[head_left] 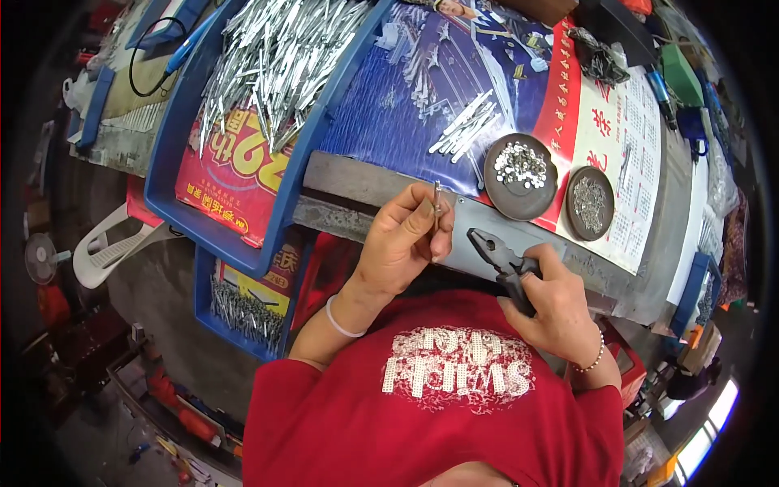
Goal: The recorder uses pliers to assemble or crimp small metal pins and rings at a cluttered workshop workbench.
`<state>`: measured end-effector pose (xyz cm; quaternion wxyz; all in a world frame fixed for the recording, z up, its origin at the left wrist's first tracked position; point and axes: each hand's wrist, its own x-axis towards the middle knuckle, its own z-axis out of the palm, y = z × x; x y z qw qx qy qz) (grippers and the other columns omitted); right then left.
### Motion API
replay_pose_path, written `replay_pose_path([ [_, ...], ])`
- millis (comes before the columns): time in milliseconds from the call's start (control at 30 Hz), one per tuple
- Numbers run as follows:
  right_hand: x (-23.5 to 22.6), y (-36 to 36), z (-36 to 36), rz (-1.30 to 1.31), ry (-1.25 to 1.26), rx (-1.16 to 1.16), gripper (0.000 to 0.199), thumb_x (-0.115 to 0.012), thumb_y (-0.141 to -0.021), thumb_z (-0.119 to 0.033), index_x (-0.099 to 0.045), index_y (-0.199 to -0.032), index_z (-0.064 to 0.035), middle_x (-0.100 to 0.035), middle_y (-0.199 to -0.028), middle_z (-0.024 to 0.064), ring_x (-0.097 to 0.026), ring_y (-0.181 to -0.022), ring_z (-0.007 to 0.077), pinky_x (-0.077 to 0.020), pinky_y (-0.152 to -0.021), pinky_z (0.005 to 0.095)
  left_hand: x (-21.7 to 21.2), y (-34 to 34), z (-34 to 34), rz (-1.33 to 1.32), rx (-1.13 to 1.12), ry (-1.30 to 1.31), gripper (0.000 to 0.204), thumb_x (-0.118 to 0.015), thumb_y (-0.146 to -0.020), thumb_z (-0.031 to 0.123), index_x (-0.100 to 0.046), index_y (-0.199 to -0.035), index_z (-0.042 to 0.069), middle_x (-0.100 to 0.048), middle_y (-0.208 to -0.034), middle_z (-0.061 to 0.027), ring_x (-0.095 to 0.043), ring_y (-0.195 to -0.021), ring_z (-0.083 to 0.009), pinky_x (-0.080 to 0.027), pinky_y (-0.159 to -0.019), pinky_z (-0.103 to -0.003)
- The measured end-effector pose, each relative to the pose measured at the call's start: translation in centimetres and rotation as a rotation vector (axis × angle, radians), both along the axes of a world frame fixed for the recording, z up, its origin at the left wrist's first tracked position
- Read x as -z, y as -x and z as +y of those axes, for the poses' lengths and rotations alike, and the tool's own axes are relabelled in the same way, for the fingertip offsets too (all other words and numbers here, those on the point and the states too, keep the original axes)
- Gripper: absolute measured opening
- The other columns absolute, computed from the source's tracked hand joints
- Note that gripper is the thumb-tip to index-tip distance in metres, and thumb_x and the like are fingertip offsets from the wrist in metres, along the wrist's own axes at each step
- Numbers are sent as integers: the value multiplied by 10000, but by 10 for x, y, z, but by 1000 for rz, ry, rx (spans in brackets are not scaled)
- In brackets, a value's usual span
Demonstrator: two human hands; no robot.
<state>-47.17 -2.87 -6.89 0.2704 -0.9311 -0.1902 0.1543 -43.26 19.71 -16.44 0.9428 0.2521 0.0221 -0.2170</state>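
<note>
My left hand (403,235) pinches a small metal rod (437,195) upright between thumb and fingers, just over the bench's near edge. Most of the rod is hidden by the fingers. In my right hand (556,304) is a pair of pliers (503,258) with black handles, its jaws parted and pointing toward the left hand. Beyond the pliers, a dark round dish (519,213) holds small shiny discs. To its right, a second dark dish (578,226) has tiny metal parts in it. A small bundle of metal strips (464,128) lies on the blue printed sheet behind.
A blue tray (280,213) piled with long metal strips (280,57) takes up the left. Below it sits a lower blue bin (203,300) of thin metal pieces. A white plastic chair (105,252) stands at far left. Black plastic (599,57) and a green block (680,75) lie at back right.
</note>
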Motion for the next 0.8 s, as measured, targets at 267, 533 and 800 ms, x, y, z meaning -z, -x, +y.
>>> replay_pose_path([
  [267,-4,1,-1,-43,39,-77,322,-827,-660,-246,-634,-776,-16,-544,-1053,198,-618,-758,348,-512,-632,435,-12,10,-7,66,50,-106,188,-518,-1025,248,-547,-1048,63,-567,-924,-72,-517,-593,-77,-428,-521,-224],
  [533,-10,-3,-4,-12,92,-109,450,-847,-639,-286,-675,-968,-31,-511,-1113,195,-589,-930,353,-503,-752,440,-22,12,-8,73,70,-225,161,-512,-1029,207,-532,-1001,49,-575,-796,-29,-551,-557,-82,-437,-490,-211],
  [800,-9,-6,-3,21,114,-136,492,-852,-624,-288,-676,-1013,-45,-500,-1110,196,-563,-996,356,-499,-772,433,-17,11,-4,36,112,-302,153,-482,-1036,186,-522,-1015,39,-581,-757,-43,-499,-507,-76,-390,-428,-212],
])
